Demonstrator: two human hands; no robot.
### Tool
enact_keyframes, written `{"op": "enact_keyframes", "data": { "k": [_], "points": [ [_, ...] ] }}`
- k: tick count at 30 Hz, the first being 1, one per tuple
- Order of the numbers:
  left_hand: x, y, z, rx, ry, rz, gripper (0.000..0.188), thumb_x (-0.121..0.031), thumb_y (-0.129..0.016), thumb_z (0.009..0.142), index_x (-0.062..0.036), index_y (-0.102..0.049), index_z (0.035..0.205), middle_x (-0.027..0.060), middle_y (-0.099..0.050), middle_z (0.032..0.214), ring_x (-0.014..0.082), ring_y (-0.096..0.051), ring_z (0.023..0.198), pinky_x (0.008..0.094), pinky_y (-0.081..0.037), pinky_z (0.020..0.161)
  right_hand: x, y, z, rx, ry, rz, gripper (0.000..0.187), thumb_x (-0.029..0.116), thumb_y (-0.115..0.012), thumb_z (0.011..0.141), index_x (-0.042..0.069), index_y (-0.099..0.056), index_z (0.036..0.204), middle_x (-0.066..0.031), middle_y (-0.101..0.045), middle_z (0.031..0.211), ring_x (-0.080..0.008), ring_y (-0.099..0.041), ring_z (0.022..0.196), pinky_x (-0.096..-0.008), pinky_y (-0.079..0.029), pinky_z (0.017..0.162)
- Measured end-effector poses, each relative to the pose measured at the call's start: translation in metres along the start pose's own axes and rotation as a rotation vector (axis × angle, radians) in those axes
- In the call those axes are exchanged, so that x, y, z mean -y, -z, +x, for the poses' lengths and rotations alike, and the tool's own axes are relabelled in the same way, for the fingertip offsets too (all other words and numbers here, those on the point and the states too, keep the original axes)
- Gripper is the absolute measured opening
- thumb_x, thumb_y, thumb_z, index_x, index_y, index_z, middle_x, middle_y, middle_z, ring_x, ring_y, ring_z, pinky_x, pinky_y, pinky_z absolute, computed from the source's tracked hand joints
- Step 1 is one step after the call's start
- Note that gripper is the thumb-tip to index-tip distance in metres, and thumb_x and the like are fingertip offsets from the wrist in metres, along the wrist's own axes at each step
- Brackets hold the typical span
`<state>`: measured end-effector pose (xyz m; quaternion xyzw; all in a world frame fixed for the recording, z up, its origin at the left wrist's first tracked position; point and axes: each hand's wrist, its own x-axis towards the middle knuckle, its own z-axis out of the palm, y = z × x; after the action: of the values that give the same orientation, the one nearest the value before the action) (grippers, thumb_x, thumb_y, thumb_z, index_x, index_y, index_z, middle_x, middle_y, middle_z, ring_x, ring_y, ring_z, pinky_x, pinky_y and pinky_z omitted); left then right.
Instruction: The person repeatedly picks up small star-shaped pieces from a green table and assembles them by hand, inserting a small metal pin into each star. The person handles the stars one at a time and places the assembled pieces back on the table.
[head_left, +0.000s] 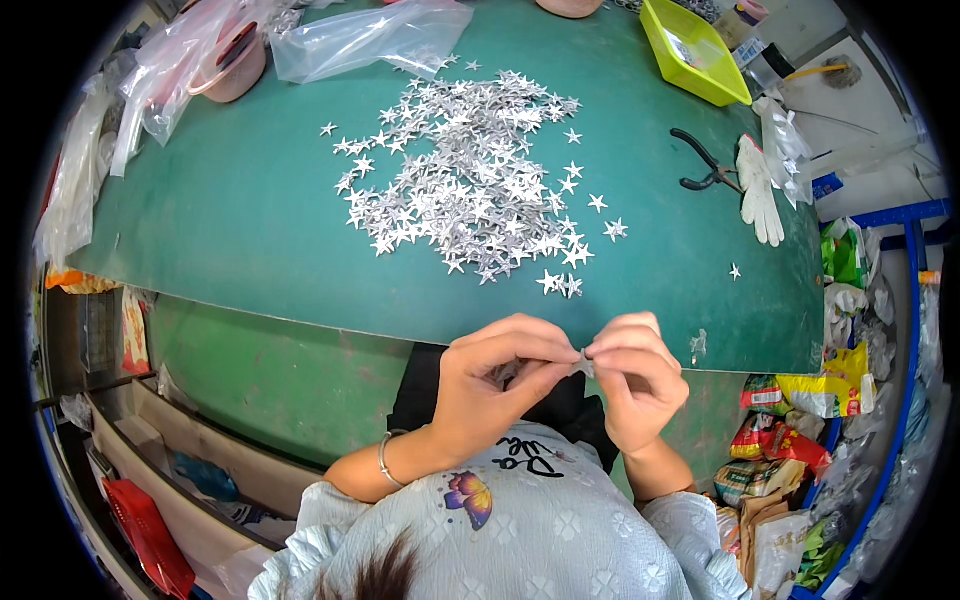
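Note:
Just off the near edge of the green table (250,230), my two hands meet fingertip to fingertip. A small silver star-shaped piece (586,369) shows between them. My left hand (505,370) pinches one side of it with thumb and forefinger, the other fingers curled and partly hidden. On the other side, my right hand (637,380) is closed in a pinch, with its thumb and fingers touching the piece. Beyond my hands lies a wide heap of similar silver star pieces (470,180), with several loose ones at its right side.
Black-handled pliers (705,163) and a white glove (760,195) lie at the right. A yellow-green tray (695,55) stands behind them. Clear plastic bags (365,40) and a pink bowl (230,75) are at the far left. One lone star (735,271) lies near the right edge.

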<state>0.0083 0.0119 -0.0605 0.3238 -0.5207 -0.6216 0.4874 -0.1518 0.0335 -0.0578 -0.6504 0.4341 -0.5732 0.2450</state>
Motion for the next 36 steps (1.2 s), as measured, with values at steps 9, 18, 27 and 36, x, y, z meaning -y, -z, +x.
{"op": "enact_keyframes", "data": {
  "k": [9, 18, 27, 36],
  "points": [
    [-0.001, 0.008, 0.001, 0.127, 0.088, -0.223, 0.020, 0.010, -0.062, 0.073, 0.0029, -0.064, 0.092, 0.0085, -0.060, 0.093, 0.0056, -0.048, 0.066, 0.0209, -0.039, 0.059, -0.002, 0.001, -0.002, -0.011, 0.297, -0.232, 0.014, -0.006, -0.063, 0.063, 0.004, -0.065, 0.073, -0.0063, -0.064, 0.080, -0.0216, -0.054, 0.073, -0.0317, -0.038, 0.059],
    [-0.009, 0.011, 0.000, 0.165, 0.146, -0.247, 0.024, 0.007, -0.067, 0.067, 0.0053, -0.062, 0.091, 0.0123, -0.059, 0.091, 0.0074, -0.044, 0.063, 0.0241, -0.039, 0.066, -0.006, 0.004, 0.000, 0.017, 0.303, -0.190, 0.015, -0.005, -0.063, 0.064, 0.006, -0.065, 0.073, -0.0044, -0.064, 0.079, -0.0223, -0.054, 0.076, -0.0327, -0.039, 0.062],
    [-0.009, 0.004, -0.001, 0.053, 0.160, -0.241, 0.029, 0.009, -0.067, 0.067, 0.0044, -0.060, 0.095, 0.0093, -0.059, 0.085, 0.0082, -0.048, 0.066, 0.0235, -0.040, 0.066, 0.000, -0.009, -0.004, -0.046, -0.254, 0.390, 0.007, -0.006, -0.059, 0.075, 0.000, -0.057, 0.078, -0.0091, -0.059, 0.080, -0.0214, -0.050, 0.081, -0.0315, -0.040, 0.072],
    [-0.002, 0.006, 0.000, -0.001, 0.189, -0.125, 0.010, 0.001, -0.059, 0.080, 0.0035, -0.062, 0.089, 0.0082, -0.059, 0.077, 0.0079, -0.049, 0.063, 0.0191, -0.039, 0.055, 0.004, -0.020, -0.018, -0.072, -0.732, 1.023, 0.002, -0.001, -0.053, 0.084, -0.002, -0.055, 0.084, -0.0102, -0.056, 0.090, -0.0182, -0.051, 0.086, -0.0311, -0.040, 0.079]
  ]
}}
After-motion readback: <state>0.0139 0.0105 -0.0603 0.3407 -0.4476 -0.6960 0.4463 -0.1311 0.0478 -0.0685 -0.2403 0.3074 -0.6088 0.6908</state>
